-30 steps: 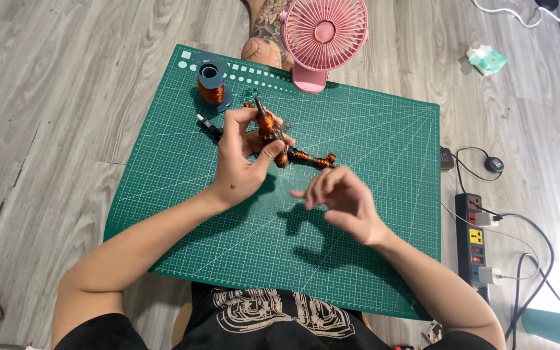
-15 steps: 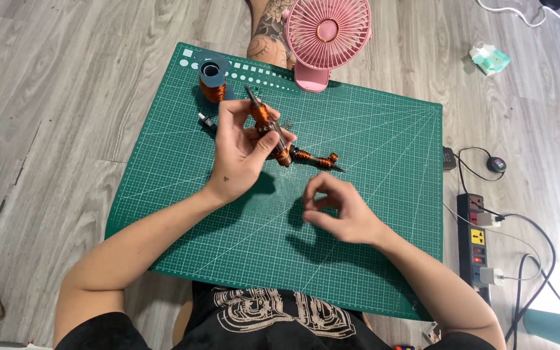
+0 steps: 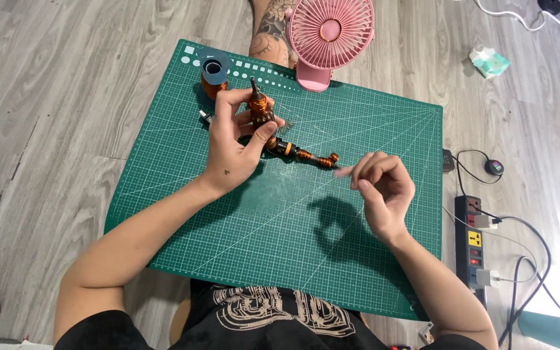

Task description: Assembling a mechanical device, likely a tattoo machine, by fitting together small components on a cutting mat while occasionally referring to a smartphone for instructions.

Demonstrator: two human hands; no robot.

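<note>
In left hand (image 3: 231, 146), wire figure (image 3: 280, 133) diagonal

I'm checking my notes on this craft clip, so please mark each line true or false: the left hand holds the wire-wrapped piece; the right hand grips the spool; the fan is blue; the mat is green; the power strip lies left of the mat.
1. The left hand holds the wire-wrapped piece. True.
2. The right hand grips the spool. False: it is raised over the mat, fingers pinched together, far from the spool at the mat's top corner.
3. The fan is blue. False: it is pink.
4. The mat is green. True.
5. The power strip lies left of the mat. False: it lies on the floor to the right.
</note>
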